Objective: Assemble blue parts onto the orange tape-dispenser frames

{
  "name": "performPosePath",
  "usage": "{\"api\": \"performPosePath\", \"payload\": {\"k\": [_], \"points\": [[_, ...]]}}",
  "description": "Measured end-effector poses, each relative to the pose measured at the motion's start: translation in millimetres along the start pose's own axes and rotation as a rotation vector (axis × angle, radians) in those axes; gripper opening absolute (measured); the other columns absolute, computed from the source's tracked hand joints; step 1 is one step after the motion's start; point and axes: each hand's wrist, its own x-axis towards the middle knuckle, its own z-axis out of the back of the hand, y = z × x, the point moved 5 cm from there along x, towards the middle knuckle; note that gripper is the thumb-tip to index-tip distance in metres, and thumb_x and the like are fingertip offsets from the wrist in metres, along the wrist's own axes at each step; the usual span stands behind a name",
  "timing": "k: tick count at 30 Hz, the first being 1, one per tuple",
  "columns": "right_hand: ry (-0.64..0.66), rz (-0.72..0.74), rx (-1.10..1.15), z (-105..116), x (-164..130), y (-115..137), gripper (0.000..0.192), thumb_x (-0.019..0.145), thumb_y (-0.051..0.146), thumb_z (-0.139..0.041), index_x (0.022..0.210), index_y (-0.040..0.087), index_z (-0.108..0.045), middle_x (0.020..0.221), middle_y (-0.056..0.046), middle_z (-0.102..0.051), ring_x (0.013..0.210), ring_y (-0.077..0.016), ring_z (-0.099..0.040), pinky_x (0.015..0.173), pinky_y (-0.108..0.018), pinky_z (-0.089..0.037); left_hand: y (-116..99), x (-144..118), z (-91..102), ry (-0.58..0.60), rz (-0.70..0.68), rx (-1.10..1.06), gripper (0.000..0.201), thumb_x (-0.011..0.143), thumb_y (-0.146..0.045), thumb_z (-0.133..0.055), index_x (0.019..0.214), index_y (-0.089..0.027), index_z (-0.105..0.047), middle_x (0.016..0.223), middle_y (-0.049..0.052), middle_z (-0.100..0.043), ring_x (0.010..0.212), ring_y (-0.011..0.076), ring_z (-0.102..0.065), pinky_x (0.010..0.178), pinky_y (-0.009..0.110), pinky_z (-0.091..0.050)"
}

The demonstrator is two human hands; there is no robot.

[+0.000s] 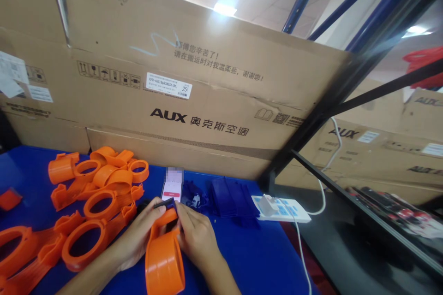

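An orange plastic tape dispenser with a wide ring hangs between my hands, its ring end toward me. My left hand closes around its far end from the left, the thumb on a dark flat piece there. From the right, my right hand grips the same end, fingers bent around it. My hands partly hide where the dark piece meets the orange plastic. Just beyond them a phone with a lit screen stands against the carton. More orange dispensers lie heaped to the left.
A large cardboard carton rises behind the blue table surface. Dark blue folded pieces lie right of the phone. Beside them is a white power strip with a cable. A black metal post slants on the right.
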Motion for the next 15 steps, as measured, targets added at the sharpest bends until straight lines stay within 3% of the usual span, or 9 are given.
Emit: {"api": "performPosePath", "payload": {"k": [5, 9, 15], "points": [[0.000, -0.018, 0.026, 3.2, 2.2, 0.0, 0.051, 0.093, 0.010, -0.051, 0.144, 0.012, -0.053, 0.127, -0.016, -0.073, 0.114, -0.0269, -0.073, 0.100, -0.041, -0.062, -4.5, 3.1, -3.3, 0.081, -0.092, 0.074, 0.021, 0.091, -0.039, -0.074, 0.091, -0.022, -0.060, 0.081, -0.003, -0.065, 0.073, 0.0117, -0.059, 0.071, 0.024, -0.049], [-0.001, -0.088, 0.083, 6.6, 0.5, -5.1, 0.046, 0.096, 0.016, -0.055, 0.141, 0.017, -0.056, 0.124, -0.014, -0.074, 0.107, -0.0261, -0.075, 0.094, -0.040, -0.063, -5.8, 4.3, -3.1, 0.085, -0.176, 0.303, 0.023, 0.095, -0.044, -0.066, 0.096, -0.022, -0.059, 0.064, -0.005, -0.061, 0.057, 0.0113, -0.053, 0.062, 0.023, -0.043], [0.020, -0.125, 0.096, 0.9, -7.0, -12.4, 0.047, 0.098, 0.023, -0.056, 0.145, 0.017, -0.052, 0.112, -0.014, -0.078, 0.092, -0.0267, -0.078, 0.082, -0.041, -0.065, -5.9, 3.1, -4.8, 0.174, -0.254, 0.525, 0.019, 0.101, -0.041, -0.056, 0.097, -0.023, -0.055, 0.053, -0.007, -0.058, 0.051, 0.0129, -0.052, 0.065, 0.026, -0.043]]}}
